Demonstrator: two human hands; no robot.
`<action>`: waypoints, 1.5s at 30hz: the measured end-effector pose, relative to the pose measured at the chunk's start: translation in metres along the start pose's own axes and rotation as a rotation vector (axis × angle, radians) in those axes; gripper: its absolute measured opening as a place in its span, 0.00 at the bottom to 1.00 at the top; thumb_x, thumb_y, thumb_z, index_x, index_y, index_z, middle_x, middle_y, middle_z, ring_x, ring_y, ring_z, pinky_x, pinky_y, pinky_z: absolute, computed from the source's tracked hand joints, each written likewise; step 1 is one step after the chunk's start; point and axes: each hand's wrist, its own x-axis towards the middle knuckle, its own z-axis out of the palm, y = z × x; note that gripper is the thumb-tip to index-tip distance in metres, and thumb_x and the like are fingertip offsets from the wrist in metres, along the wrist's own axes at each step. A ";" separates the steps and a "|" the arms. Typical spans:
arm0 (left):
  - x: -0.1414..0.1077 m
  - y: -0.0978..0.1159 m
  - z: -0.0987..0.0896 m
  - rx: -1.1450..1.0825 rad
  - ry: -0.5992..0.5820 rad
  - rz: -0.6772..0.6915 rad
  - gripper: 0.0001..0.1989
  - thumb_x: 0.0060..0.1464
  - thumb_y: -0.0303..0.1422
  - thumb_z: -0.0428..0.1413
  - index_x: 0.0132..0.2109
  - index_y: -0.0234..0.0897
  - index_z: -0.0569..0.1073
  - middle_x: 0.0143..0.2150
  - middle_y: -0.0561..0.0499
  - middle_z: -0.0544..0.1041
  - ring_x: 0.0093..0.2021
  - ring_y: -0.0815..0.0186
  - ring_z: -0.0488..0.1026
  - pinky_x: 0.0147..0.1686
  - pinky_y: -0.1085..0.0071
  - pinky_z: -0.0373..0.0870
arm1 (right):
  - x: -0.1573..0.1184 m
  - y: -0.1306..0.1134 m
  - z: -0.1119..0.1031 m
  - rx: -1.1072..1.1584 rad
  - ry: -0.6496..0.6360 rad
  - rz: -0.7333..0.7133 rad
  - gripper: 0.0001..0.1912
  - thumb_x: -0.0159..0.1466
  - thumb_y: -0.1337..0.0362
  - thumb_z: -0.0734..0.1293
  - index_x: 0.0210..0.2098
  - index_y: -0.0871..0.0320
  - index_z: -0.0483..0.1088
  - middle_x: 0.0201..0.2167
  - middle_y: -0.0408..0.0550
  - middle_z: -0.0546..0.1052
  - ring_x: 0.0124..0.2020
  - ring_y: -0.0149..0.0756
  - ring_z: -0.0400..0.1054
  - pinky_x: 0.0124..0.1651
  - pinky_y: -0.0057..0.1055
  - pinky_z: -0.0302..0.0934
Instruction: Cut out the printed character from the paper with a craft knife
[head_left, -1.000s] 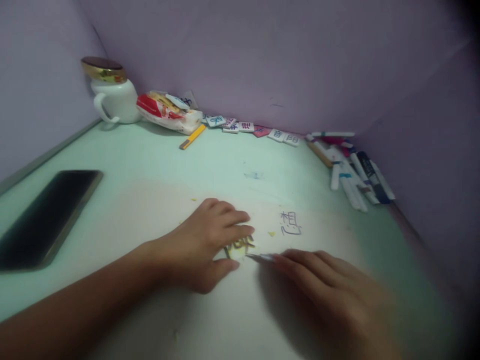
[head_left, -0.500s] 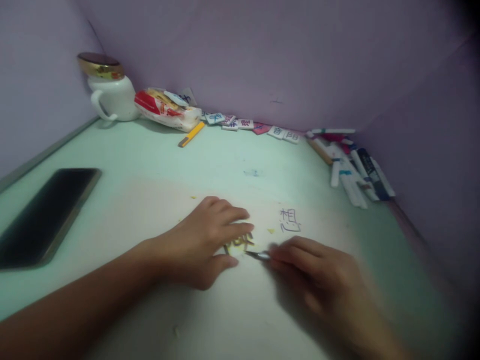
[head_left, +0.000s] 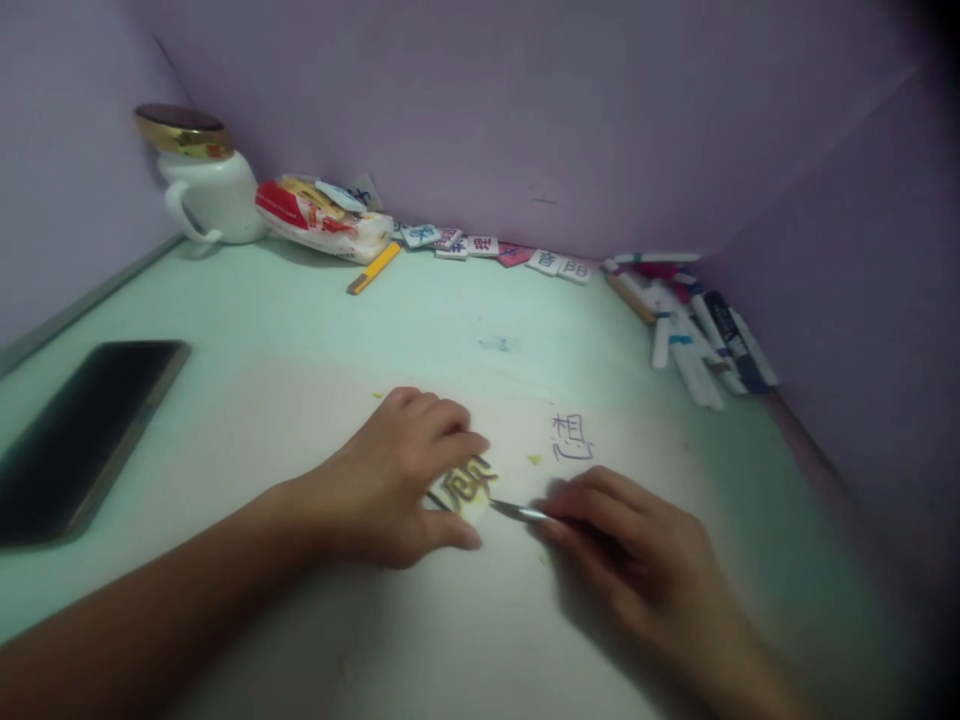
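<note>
A small white piece bearing a yellow Chinese character with dark outlines (head_left: pixel 466 486) lies on the pale sheet. My left hand (head_left: pixel 409 475) rests around it, thumb and index finger spread apart at its sides and part of it hidden beneath the hand. From the other side, my right hand (head_left: pixel 626 545) grips a thin craft knife (head_left: pixel 517 512) with a silver pointed tip. That tip touches or nearly touches the piece's right edge; I cannot tell which. Just beyond, a purple Chinese character (head_left: pixel 572 438) is drawn on the sheet, with a yellow scrap (head_left: pixel 534 460) beside it.
A dark phone (head_left: pixel 90 440) lies at the left. Toward the wall stand a white mug (head_left: pixel 214 195) and a red-and-white packet (head_left: pixel 322 225), with a yellow cutter (head_left: pixel 375 268) in front. Small lettered cards (head_left: pixel 480 246) line the wall. Several markers (head_left: pixel 690 345) are heaped at the right.
My left index finger has shifted off the yellow character and more of it shows. The thumb is now farther from that finger. The knife tip stays near the piece's edge. The view has shifted slightly.
</note>
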 end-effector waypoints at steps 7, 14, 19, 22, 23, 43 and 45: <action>-0.001 0.006 -0.006 0.069 -0.045 -0.015 0.22 0.52 0.41 0.59 0.50 0.32 0.72 0.43 0.43 0.71 0.43 0.56 0.67 0.49 0.55 0.59 | -0.005 -0.004 0.001 -0.012 0.021 0.080 0.08 0.66 0.63 0.63 0.36 0.54 0.75 0.29 0.45 0.74 0.26 0.32 0.67 0.27 0.29 0.58; 0.001 0.005 -0.007 0.094 -0.063 -0.003 0.18 0.52 0.38 0.56 0.49 0.35 0.73 0.38 0.46 0.71 0.39 0.58 0.68 0.45 0.57 0.60 | -0.010 -0.006 0.007 0.040 0.081 0.104 0.05 0.66 0.63 0.65 0.37 0.52 0.75 0.27 0.41 0.72 0.23 0.28 0.65 0.24 0.27 0.56; 0.001 0.004 -0.002 0.079 -0.023 0.015 0.19 0.52 0.42 0.58 0.46 0.32 0.74 0.36 0.46 0.72 0.36 0.58 0.69 0.43 0.58 0.60 | -0.010 -0.007 0.015 -0.029 0.192 0.072 0.04 0.65 0.64 0.67 0.35 0.54 0.75 0.25 0.43 0.70 0.26 0.33 0.65 0.26 0.28 0.55; 0.001 0.006 0.001 0.079 0.013 0.009 0.18 0.51 0.42 0.59 0.43 0.31 0.74 0.34 0.46 0.72 0.34 0.60 0.68 0.41 0.59 0.60 | -0.009 -0.008 0.018 -0.050 0.232 0.050 0.03 0.64 0.65 0.67 0.35 0.54 0.75 0.24 0.43 0.70 0.27 0.34 0.65 0.26 0.28 0.54; 0.001 0.007 0.002 0.081 0.024 0.005 0.17 0.50 0.41 0.59 0.42 0.32 0.74 0.34 0.47 0.72 0.33 0.60 0.67 0.41 0.60 0.60 | -0.009 -0.009 0.019 -0.050 0.237 0.061 0.04 0.64 0.65 0.67 0.35 0.54 0.75 0.24 0.43 0.69 0.27 0.33 0.65 0.25 0.28 0.53; 0.000 0.008 0.004 0.075 0.033 -0.019 0.17 0.50 0.41 0.60 0.42 0.32 0.74 0.34 0.47 0.72 0.33 0.60 0.67 0.39 0.61 0.60 | -0.004 -0.008 0.017 -0.039 0.193 0.061 0.06 0.64 0.64 0.67 0.33 0.57 0.77 0.24 0.44 0.70 0.23 0.32 0.65 0.24 0.27 0.55; 0.000 0.008 0.004 0.076 0.035 -0.019 0.17 0.50 0.41 0.60 0.42 0.32 0.74 0.34 0.47 0.72 0.33 0.60 0.68 0.38 0.61 0.60 | -0.004 -0.007 0.017 -0.033 0.188 0.073 0.06 0.64 0.63 0.67 0.33 0.56 0.77 0.23 0.43 0.69 0.22 0.31 0.64 0.23 0.27 0.54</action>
